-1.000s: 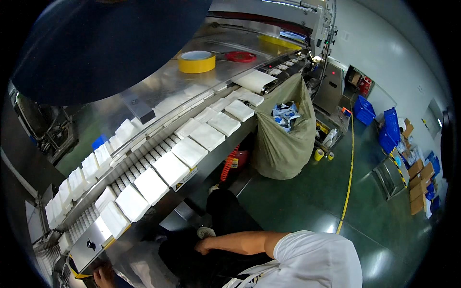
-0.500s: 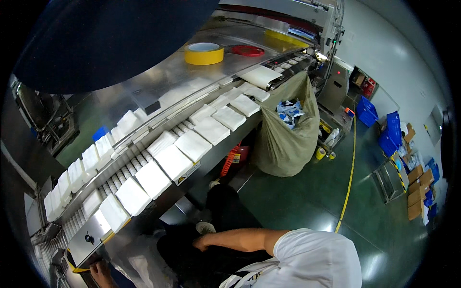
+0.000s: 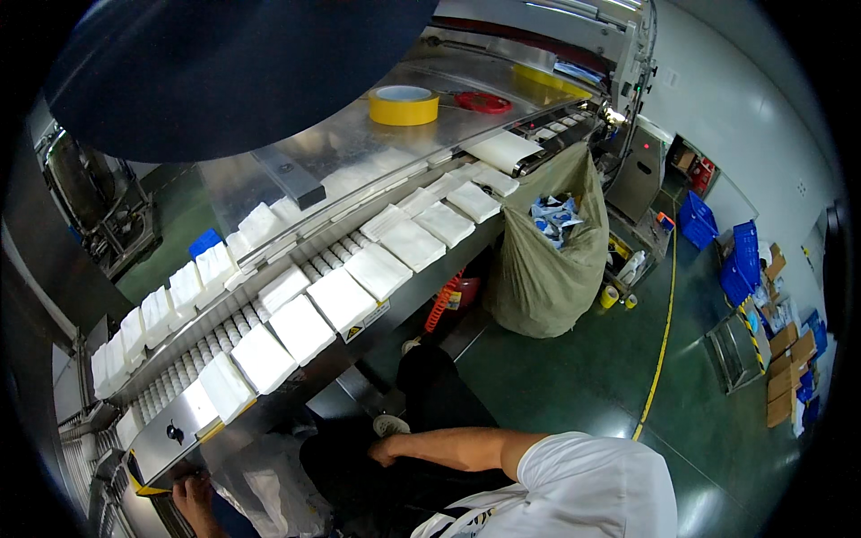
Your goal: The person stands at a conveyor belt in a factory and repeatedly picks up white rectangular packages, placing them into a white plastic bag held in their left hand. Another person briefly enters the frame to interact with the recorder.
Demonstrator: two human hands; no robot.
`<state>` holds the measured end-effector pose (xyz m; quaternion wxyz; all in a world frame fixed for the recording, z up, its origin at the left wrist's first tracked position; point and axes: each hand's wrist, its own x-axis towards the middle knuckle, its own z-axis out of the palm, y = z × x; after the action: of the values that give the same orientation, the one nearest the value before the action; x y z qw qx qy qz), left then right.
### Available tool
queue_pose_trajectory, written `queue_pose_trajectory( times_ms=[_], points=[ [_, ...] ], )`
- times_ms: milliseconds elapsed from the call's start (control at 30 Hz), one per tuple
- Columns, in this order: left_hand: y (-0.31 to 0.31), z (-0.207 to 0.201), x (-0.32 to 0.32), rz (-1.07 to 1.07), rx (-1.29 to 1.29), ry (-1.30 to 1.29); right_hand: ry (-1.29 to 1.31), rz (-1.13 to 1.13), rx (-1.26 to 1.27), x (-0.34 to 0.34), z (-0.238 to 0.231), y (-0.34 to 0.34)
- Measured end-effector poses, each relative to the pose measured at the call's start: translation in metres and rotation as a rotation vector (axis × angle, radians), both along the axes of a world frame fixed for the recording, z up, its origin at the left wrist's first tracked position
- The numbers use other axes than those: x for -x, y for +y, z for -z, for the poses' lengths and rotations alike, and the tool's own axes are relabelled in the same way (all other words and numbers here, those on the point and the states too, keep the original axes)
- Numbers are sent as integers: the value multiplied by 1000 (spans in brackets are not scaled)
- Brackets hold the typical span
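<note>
White folded pads line the near edge of the conveyor, both hands low beneath them.
The left hand is by the steel end plate, fingers bent; I can't tell whether they pinch anything. The right hand lies against dark trousers, its fingers' state hidden. Seemingly a tending pause; handling pads would call for raising a hand.

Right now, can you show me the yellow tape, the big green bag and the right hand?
Yellow tape [image 3: 404,112], head view: front of its outer side.
Green bag [image 3: 547,285], head view: middle of its front.
Right hand [image 3: 384,450], head view: its middle.
</note>
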<state>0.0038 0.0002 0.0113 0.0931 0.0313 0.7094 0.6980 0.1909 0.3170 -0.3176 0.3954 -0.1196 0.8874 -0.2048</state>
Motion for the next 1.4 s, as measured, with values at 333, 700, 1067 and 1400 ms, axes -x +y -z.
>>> queue_pose_trajectory(
  times_ms=[333, 700, 1067, 1400],
  points=[
    [-29, 18, 18, 18, 74, 204, -54, -58, -2, 4, -62, -4],
    [-18, 18, 14, 53, 19, 66, 12, -172, 9, 6, -2, -4],
    [-2, -2, 2, -103, -53, 84, -52, -61, -44, 1, -11, 0],
    [-15, 5, 3, -38, 139, -142, -33, -121, -63, 12, -12, -8]
  ],
)
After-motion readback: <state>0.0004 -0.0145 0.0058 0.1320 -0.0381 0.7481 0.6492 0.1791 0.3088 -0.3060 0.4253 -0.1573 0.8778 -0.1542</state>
